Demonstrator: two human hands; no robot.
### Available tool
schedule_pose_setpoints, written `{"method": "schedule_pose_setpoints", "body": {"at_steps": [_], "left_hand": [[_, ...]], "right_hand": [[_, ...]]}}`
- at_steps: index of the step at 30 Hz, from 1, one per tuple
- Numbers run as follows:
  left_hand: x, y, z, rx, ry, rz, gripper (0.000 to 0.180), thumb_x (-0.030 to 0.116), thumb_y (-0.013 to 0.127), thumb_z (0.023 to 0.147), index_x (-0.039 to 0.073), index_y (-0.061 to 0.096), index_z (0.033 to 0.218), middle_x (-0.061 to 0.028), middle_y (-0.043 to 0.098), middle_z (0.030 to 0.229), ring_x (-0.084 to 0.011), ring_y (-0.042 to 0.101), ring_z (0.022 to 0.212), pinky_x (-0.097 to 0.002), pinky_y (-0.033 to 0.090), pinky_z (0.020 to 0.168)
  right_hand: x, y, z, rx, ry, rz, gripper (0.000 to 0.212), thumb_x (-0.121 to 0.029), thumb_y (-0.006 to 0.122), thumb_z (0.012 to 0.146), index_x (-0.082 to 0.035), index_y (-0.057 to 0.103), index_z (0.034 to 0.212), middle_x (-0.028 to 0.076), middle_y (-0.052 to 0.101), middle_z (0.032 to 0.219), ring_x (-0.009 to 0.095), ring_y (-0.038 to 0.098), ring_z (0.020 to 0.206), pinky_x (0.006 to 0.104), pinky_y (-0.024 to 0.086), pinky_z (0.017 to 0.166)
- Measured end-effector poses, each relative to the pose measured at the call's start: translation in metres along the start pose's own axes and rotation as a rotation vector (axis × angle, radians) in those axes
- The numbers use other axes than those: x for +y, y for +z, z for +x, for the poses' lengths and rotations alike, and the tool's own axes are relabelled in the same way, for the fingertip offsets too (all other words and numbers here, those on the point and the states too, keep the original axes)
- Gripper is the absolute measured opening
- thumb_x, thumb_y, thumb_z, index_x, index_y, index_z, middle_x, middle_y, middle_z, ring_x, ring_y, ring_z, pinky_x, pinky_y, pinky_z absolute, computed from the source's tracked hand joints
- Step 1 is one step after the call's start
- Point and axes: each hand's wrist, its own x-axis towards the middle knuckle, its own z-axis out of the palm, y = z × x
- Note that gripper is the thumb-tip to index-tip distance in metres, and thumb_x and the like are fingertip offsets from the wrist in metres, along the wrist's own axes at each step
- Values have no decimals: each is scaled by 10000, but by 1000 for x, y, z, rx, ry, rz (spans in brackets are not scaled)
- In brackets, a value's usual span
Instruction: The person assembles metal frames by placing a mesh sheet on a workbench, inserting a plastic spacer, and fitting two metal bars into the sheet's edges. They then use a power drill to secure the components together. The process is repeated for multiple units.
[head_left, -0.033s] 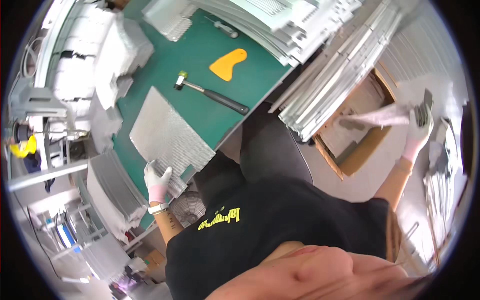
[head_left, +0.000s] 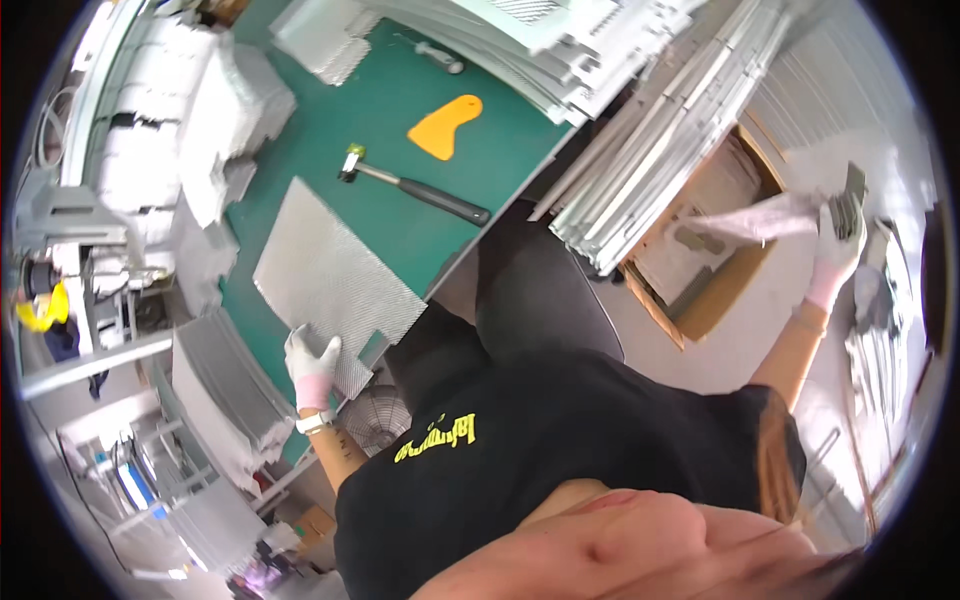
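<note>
Resting at the near-left edge of the silver textured panel (head_left: 330,270), the gloved left hand (head_left: 312,366) has its thumb spread from its fingers; whether they pinch the edge or merely press it cannot be told. The panel lies on the green work mat (head_left: 375,120), its cut-out end at the table's near edge, apart from the two-faced hammer (head_left: 418,190) and yellow scraper (head_left: 442,128). The gloved right hand (head_left: 836,245), out to the side, is closed around small dark flat pieces (head_left: 849,212); pale film (head_left: 762,220) trails from it over the open cardboard box (head_left: 742,290). Recommended practice: keep left-hand pressure light and flat—the thin panel could slide or bend—and hold the pieces squared together, with the film clear of the box rim.
</note>
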Motion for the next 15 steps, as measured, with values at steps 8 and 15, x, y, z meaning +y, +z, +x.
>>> {"method": "schedule_pose_setpoints", "body": {"at_steps": [8,15], "left_hand": [[4,1,-2,10,-14,72,712,401,777,771,39,525,1330,-219,466,1413,-404,471,1282,-464,388,1077],[95,-41,-33,509,313,276,650,301,756,770,67,528,1332,-182,471,1413,-403,434,1298,-542,348,1076]], "right_hand": [[-47,-24,-2,71,110,400,386,-26,703,880,19,591,1246,88,661,1202,146,615,1092,285,480,955],[-81,-36,-28,-49,179,483,499,-59,661,909,1,488,1374,84,628,1223,154,608,1076,300,481,947]]}}
